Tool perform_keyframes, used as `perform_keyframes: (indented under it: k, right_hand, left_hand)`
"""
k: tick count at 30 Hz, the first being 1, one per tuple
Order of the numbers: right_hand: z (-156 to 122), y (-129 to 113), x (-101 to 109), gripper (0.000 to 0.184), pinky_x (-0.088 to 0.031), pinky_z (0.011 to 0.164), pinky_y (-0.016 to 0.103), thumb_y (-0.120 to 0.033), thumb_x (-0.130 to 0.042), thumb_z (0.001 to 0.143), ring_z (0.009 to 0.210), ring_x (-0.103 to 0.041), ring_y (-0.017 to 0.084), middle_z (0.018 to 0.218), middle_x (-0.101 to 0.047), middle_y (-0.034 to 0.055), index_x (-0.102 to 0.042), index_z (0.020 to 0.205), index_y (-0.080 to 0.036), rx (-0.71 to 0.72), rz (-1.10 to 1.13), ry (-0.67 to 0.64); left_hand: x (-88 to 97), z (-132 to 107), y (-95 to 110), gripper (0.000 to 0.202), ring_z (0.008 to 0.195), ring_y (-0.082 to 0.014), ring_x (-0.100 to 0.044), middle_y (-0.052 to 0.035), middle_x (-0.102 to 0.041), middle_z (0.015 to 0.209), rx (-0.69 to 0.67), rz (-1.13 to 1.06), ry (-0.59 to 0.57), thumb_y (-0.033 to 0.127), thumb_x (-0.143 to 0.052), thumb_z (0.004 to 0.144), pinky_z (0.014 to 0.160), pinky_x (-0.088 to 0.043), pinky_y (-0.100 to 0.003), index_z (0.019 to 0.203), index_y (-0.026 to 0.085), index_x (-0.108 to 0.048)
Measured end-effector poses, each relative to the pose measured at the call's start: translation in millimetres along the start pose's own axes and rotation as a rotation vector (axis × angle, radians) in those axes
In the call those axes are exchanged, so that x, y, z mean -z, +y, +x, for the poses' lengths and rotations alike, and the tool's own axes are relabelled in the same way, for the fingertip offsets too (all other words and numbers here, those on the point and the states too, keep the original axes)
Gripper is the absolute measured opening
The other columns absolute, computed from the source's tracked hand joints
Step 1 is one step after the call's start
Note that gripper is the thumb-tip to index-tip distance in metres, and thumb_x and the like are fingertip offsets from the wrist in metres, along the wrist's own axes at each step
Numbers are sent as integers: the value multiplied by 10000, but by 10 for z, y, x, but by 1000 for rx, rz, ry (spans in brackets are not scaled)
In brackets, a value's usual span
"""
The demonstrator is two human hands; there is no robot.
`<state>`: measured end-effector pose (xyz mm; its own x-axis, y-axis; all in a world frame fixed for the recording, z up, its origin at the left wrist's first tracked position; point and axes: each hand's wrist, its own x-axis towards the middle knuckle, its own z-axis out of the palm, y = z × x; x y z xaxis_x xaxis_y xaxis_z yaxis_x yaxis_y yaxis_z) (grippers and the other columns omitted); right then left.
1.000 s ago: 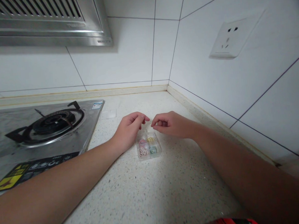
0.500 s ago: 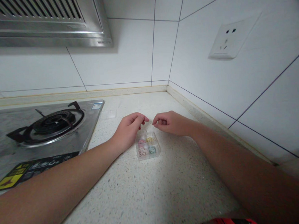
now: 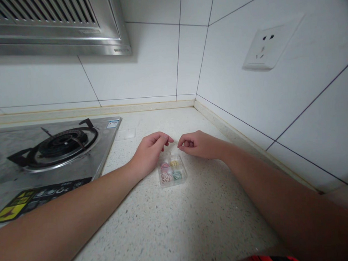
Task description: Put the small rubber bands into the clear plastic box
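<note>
A small clear plastic box (image 3: 180, 181) with compartments stands on the counter just below my hands. In its compartments lie pink elastic bands (image 3: 166, 178), green elastic bands (image 3: 177, 175) and yellow elastic bands (image 3: 174, 163). My left hand (image 3: 153, 146) is at the box's far left edge, thumb pressed to the bent fingers in a pinch. Across a narrow gap, my right hand (image 3: 196, 145) is also pinched, thumb against the curled forefinger, beyond the box's far right corner. Whatever the fingertips hold is too small to make out.
A flat clear plastic lid (image 3: 126, 133) lies on the speckled counter (image 3: 155, 231) left of my hands. Further left is a gas hob (image 3: 65, 145), with a range hood (image 3: 57, 35) above. Tiled walls meet behind; a socket (image 3: 262, 46) is on the right wall.
</note>
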<state>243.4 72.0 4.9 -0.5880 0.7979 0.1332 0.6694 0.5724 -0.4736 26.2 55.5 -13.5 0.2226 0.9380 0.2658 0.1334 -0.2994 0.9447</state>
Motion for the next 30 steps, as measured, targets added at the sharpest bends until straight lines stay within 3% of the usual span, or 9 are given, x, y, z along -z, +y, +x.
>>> perform_keyframes:
  k: [30]
  right_hand:
    - [-6,-41,4,210,-359,581,251,-325,-553,885,594,-536,110,682,-633,-4,-693,947,-181,19,-18,-10]
  left_hand:
    - [-4,-7,14,277,641,-134,-518,-28,-664,792,7,17,-7,394,-538,883,546,-368,-245,833,185,-713]
